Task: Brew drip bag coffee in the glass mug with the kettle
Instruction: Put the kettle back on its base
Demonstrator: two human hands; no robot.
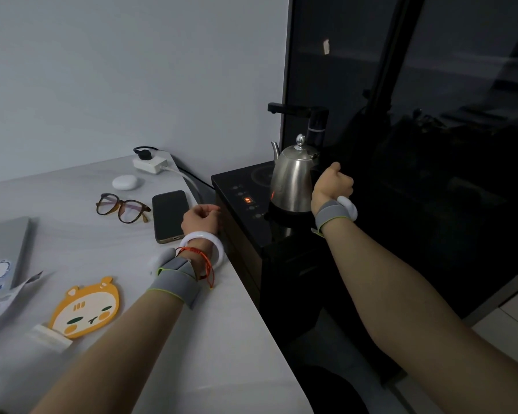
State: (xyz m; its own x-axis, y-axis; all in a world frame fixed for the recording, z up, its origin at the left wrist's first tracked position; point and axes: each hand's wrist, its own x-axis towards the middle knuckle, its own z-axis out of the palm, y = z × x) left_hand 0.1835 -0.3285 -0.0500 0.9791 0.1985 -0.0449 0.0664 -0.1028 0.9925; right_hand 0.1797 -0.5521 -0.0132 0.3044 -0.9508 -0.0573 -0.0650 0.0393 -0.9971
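A: Kettle (pixel 293 177) location?
B: Steel, lid on, sitting on the black heater unit (pixel 240 186), at about 1 o'clock from frame centre. Spout points to 11 o'clock, handle side faces 3 o'clock. Red digits lit on the panel just at its 9 o'clock.
A: Right hand (pixel 332 183)?
B: Directly at the kettle's 3 o'clock, fingers curled tight round the dark handle, fist-like. Grey strap on the wrist.
A: Left hand (pixel 199 218)?
B: Loosely curled at the white table (pixel 237 324) edge, knuckles against the heater's side, at 7 o'clock from the kettle. Can't tell if it pinches anything. White bangle, red cord and grey strap on the wrist.
A: Mug, drip bag?
B: Can't spot them. Phone (pixel 169 215) and glasses (pixel 121 207) lie at 9 o'clock of the left hand; orange cartoon coaster (pixel 86 309) at 7 o'clock.
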